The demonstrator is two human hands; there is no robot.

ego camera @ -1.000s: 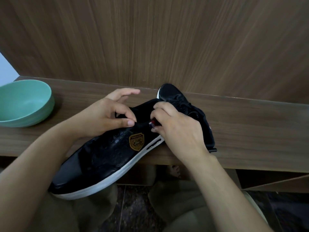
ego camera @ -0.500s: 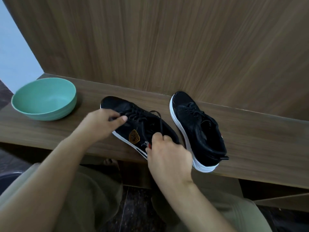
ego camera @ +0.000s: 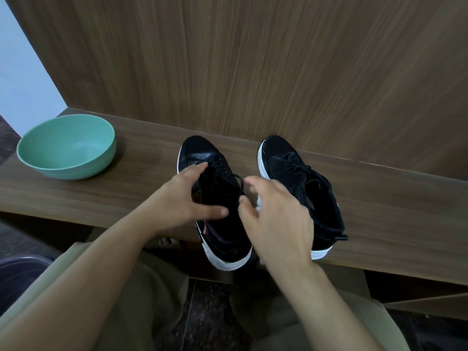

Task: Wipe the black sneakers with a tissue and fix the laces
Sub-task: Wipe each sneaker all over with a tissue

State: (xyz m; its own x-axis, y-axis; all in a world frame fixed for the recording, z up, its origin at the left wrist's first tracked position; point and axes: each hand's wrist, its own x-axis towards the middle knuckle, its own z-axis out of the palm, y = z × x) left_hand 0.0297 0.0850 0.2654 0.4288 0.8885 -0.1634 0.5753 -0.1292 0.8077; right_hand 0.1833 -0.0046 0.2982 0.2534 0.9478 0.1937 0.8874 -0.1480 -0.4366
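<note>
Since half a second ago, the left sneaker (ego camera: 220, 211) is being turned from a slanted position to lie straight, with its toe toward the wooden wall (ego camera: 253, 67), beside the right sneaker (ego camera: 301, 188). The left hand (ego camera: 177, 198) is being kept on the left side of this shoe, fingers spread over the laces (ego camera: 225, 173) and thumb stretched across the opening; it is resting on the shoe, not closed around it. The right hand (ego camera: 276, 214) is being held just to the right of the same shoe, fingers loosely curled and apart, and a small white thing, perhaps the tissue (ego camera: 258, 201), is being glimpsed under it. Whether a lace is being pinched by this hand cannot be told.

Both sneakers are being kept on the wooden shelf (ego camera: 379, 211), heels near the front edge; the heel of the left one is hanging a little over it. A green bowl (ego camera: 65, 148) is standing well apart on the left.

The step in hand is judged to be the fixing of the laces on the left shoe. To do it well, the shoe should be kept pressed down by the left hand while the loose lace ends are being pulled evenly. The overhanging heel should be watched, because a strong pull toward the body could be dragging the shoe off the shelf.
</note>
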